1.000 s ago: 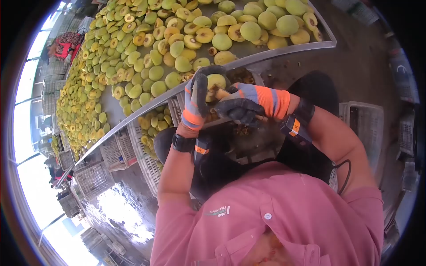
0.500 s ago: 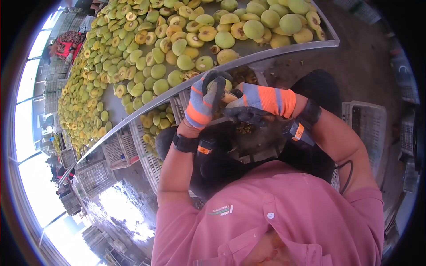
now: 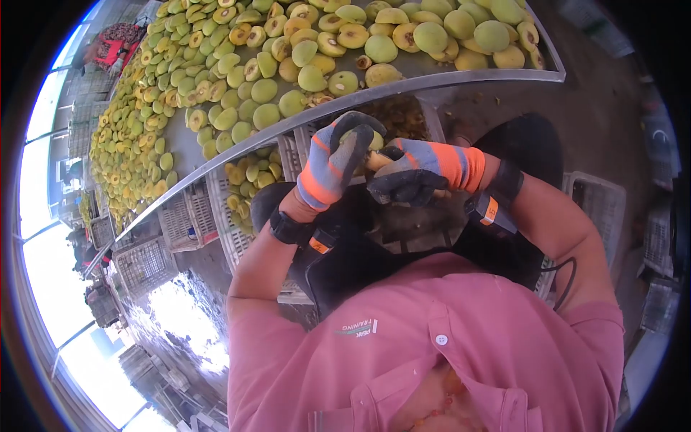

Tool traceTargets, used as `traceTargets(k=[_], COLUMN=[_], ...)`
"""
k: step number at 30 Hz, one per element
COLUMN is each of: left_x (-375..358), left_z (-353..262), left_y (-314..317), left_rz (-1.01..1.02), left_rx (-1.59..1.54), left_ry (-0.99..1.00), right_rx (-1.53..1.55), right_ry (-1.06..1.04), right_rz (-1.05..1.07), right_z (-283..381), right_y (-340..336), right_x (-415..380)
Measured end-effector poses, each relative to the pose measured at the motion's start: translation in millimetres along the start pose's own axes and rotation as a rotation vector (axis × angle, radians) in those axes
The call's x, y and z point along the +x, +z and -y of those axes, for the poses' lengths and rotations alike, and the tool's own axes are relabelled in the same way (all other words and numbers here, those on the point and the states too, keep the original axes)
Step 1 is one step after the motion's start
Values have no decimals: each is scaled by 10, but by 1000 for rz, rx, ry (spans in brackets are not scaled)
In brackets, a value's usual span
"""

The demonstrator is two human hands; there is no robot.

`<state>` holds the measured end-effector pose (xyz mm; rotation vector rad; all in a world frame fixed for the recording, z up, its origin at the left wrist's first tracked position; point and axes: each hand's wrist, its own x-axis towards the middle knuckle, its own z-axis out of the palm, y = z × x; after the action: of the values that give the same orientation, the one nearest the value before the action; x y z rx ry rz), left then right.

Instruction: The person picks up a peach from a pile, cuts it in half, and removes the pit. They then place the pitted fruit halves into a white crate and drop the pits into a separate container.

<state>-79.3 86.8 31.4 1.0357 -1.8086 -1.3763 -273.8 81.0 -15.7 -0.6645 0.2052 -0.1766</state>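
Note:
Both my hands wear grey gloves with orange stripes and dark palms, and they meet in front of me just below the table rim. My left hand [image 3: 344, 147] is curled round a green-yellow peach [image 3: 377, 140], mostly hidden by the fingers. Close against it, my right hand [image 3: 417, 173] is closed in a fist around a small tool. The pale end of the tool's handle [image 3: 440, 194] sticks out below the fist; its working end is hidden at the fruit. A tan piece [image 3: 376, 160] shows between the two hands.
A metal-rimmed table [image 3: 317, 119] holds a heap of halved peaches [image 3: 266, 90], some with pits showing. Below it stand plastic crates, one containing peaches [image 3: 252, 180]. Another crate [image 3: 601, 216] stands at my right. A person in red [image 3: 111, 50] is at the far left.
My view has shifted slightly, so the table and crates sit a little differently. Both hands stay together at the peach; the right fist has turned slightly, showing the handle end.

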Motion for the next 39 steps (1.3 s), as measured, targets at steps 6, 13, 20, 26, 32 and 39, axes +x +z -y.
traceTargets(k=[6,13,20,26,32,39], left_x=[-18,-61,-65,-97,-586,-1906], left_z=[58,421,621,366,297,1935], left_y=[18,-64,-135,-270,-807,-1583], left_rz=[-29,-293,-377,-583,-960,-969], left_rx=[39,481,839,547,17,-638], left_ry=[26,336,357,274,-79,-506], right_rx=[109,-423,-72,-1118,-1270,-1374], right_ry=[13,-225,-148,65,315,431], right_rz=[28,-411,-159,-779,-798,-727], right_z=[-132,-49,204,-59,-127,-17], right_y=[-105,244,191,-275,-290,-124], right_x=[65,102,24,191,277,308])
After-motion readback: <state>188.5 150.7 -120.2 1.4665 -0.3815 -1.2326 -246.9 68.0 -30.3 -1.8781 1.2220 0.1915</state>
